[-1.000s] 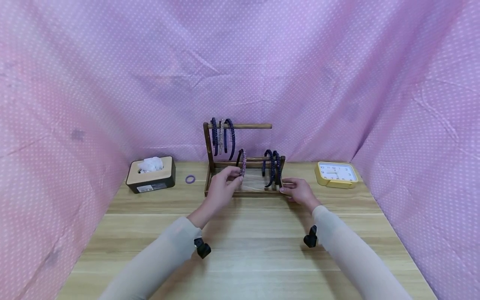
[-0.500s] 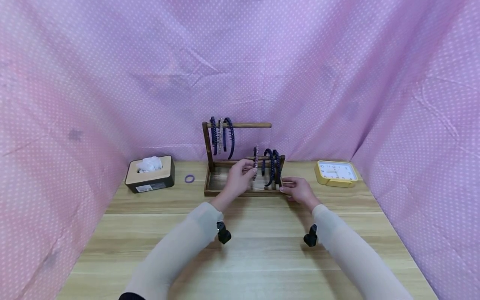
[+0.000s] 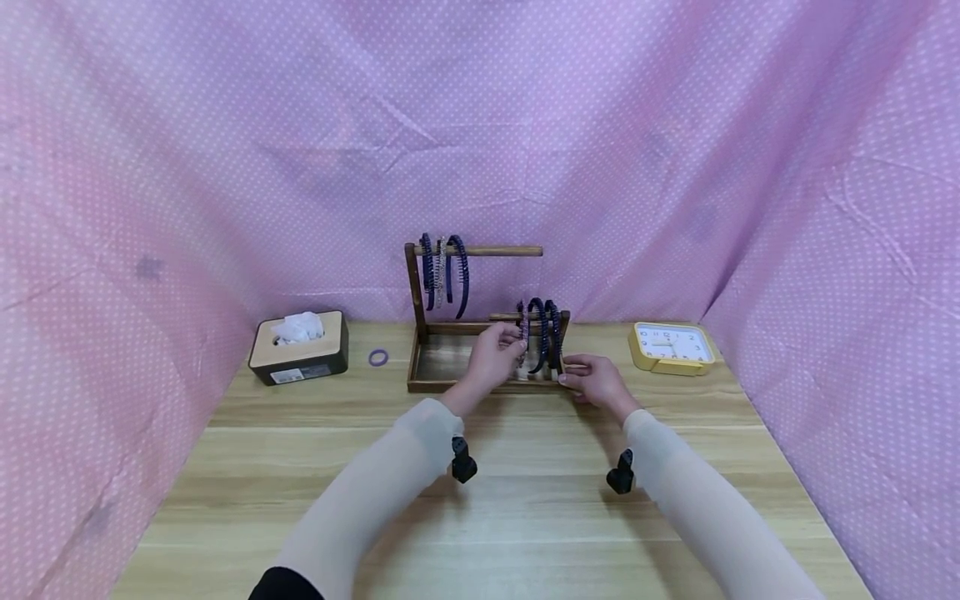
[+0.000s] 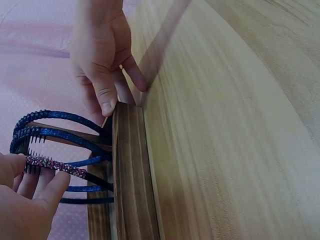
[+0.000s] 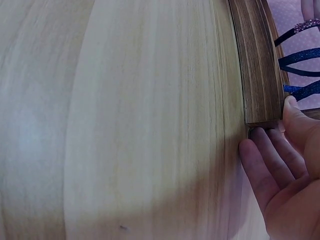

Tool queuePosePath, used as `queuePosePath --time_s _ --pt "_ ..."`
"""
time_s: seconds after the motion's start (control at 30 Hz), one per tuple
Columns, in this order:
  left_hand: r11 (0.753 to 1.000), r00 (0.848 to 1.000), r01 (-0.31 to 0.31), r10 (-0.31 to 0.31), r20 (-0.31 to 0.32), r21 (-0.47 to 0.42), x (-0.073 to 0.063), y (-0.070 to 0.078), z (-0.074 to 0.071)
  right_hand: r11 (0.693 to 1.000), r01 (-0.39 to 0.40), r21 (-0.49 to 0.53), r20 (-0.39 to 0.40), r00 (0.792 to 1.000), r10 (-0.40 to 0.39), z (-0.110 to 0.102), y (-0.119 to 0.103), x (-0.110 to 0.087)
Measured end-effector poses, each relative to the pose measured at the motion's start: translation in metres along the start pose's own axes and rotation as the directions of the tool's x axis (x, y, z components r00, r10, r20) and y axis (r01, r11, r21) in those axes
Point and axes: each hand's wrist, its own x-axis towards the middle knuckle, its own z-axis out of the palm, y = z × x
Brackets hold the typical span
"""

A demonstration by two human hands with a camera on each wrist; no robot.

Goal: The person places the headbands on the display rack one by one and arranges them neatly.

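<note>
Fingers and thumb of my left hand (image 3: 491, 358) pinch a pink beaded headband (image 4: 52, 165) with dark ends and comb teeth. It stands upright at the lower bar of a dark wooden headband rack (image 3: 450, 387), just left of two dark blue glittery headbands (image 3: 537, 337). In the left wrist view its dark end reaches down behind the tray's front wall. My right hand (image 3: 596, 383) grips the rack's front right corner, the thumb at the inner edge of the wall and the other fingers outside. Three more headbands (image 3: 463, 279), two dark and one pale beaded, hang on the upper bar (image 3: 502, 251).
A tissue box (image 3: 300, 350) with a wooden top stands at the left on the table (image 3: 525, 517). Between it and the rack lies a purple ring (image 3: 378, 357). At the right is a yellow alarm clock (image 3: 672, 348). Pink dotted cloth (image 3: 600, 150) encloses the back and sides.
My left hand has slid right along the lower bar with the pink beaded headband, bringing it up close to the dark blue ones. The right hand has stayed on the rack's corner.
</note>
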Motion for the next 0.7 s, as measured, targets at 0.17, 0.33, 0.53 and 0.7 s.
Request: queuePosePath --time_s 0.17,0.33,0.53,0.7 --pt "1.0 1.0 0.002 -0.002 -0.003 0.02 0.0 -0.002 0.003 1.0 0.003 -0.003 0.013 1.0 -0.003 -0.001 0.002 0.001" --pt "1.0 1.0 0.011 -0.011 -0.008 0.013 -0.001 -0.004 0.004 1.0 0.005 -0.006 0.025 1.0 -0.005 -0.002 0.003 0.001" --pt "1.0 1.0 0.031 -0.031 0.0 0.005 -0.004 -0.003 0.003 0.999 0.027 -0.017 0.063 0.998 -0.026 -0.007 0.002 0.0" --pt "0.999 1.0 0.019 -0.019 0.004 0.034 -0.008 -0.004 -0.001 0.989 0.074 -0.131 0.076 0.995 -0.065 -0.018 -0.002 -0.005"
